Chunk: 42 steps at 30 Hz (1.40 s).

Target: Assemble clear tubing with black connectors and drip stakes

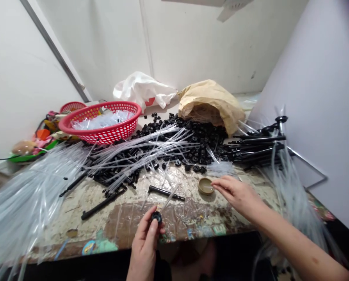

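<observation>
Near the table's front edge, my left hand (146,230) pinches a round black plastic cap (156,217) between thumb and fingers. A thin clear tube (170,197) slants up and away just beyond the cap; whether it is joined to it I cannot tell. Over the rim of a small round brown dish (203,191), my right hand (235,192) has its fingertips pressed together. Something thin and pale seems to show at those fingertips, too small to name. Between the hands and the heap lies a black plastic tube (167,192) with a bent end.
Black caps (198,136) lie heaped at the back, with clear tubes (139,152) across them. A red basket (113,130) of clear pieces stands back left, beside a white bag (142,88) and paper bag (211,99). Black tubes (256,148) are piled right; clear tubes (31,195) cover the left.
</observation>
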Tool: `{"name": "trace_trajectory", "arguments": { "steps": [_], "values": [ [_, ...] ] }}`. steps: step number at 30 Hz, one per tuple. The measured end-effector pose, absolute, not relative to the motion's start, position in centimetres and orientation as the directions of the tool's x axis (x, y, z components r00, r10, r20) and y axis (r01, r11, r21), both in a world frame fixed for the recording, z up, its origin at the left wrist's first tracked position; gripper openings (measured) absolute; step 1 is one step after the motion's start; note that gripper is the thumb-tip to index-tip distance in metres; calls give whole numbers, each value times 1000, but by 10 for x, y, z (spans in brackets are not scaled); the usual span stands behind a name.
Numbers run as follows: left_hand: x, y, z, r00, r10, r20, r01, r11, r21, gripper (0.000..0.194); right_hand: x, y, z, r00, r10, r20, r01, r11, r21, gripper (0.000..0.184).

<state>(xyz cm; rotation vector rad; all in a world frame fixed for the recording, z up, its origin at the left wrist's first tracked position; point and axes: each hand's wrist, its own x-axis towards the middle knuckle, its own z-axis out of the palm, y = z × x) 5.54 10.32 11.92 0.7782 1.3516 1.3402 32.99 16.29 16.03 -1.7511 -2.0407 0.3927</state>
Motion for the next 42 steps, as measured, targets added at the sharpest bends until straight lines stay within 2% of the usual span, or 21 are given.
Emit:
{"name": "trace_trajectory", "arguments": {
  "steps": [3,6,9,16,18,23,27,32,42],
  "values": [
    [61,116,118,-154,939,-307,-397,226,889,37,327,167,155,-156,977,145,925,196,-326,26],
    [68,127,117,-85,947,-309,-500,228,836,31,323,171,157,-198,972,124,939,224,-261,25],
    [74,134,115,-16,952,-306,-558,245,793,23,322,176,160,-204,973,103,943,224,-246,24],
    [76,136,108,52,950,-308,-623,272,733,29,323,178,159,-196,977,85,936,212,-282,20],
    [75,136,108,49,949,-310,-629,271,729,28,320,174,163,-173,979,106,915,200,-350,20],
    [74,134,111,58,950,-308,-630,274,727,28,293,158,175,-209,976,58,703,192,-684,20],
    [74,132,112,82,944,-320,-639,296,710,32,261,147,173,-281,960,1,558,165,-813,20],
    [73,131,107,89,952,-293,-665,276,694,27,240,143,166,-312,950,-17,483,144,-864,20],
    [71,130,109,102,955,-278,-676,272,685,23,232,139,164,-318,948,0,501,168,-849,21]
  ]
}}
